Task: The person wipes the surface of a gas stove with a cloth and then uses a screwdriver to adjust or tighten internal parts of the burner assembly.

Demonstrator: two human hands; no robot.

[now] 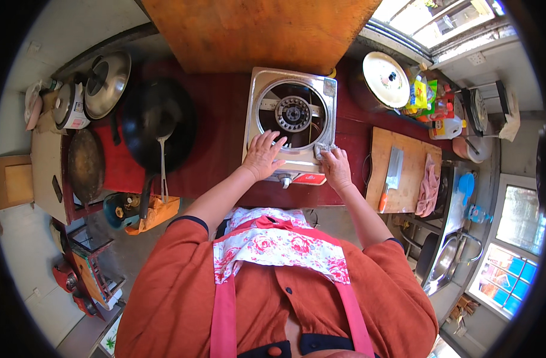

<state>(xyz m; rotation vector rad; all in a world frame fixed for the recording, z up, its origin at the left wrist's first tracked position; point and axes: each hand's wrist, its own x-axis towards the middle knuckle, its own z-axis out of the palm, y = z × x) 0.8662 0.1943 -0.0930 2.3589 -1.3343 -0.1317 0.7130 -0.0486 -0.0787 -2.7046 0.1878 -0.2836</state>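
Observation:
A single-burner steel gas stove [254, 89] stands on the dark red counter, its round burner [293, 114] in the middle and a knob on the front. My left hand [263, 156] rests open, fingers spread, on the stove's front left, the fingertips at the ring's edge. My right hand [335, 166] is closed on a crumpled pale grey cloth [322, 149] at the stove's front right corner, pressed against the metal top.
Left are a black wok [147, 101] with a ladle [163, 164], lids [109, 80] and an orange crate [153, 215]. Right are a lidded pot [381, 77], bottles [448, 127] and a board [392, 143] with a cleaver [394, 170] and pink cloth [428, 194]. A wooden panel [255, 30] stands behind.

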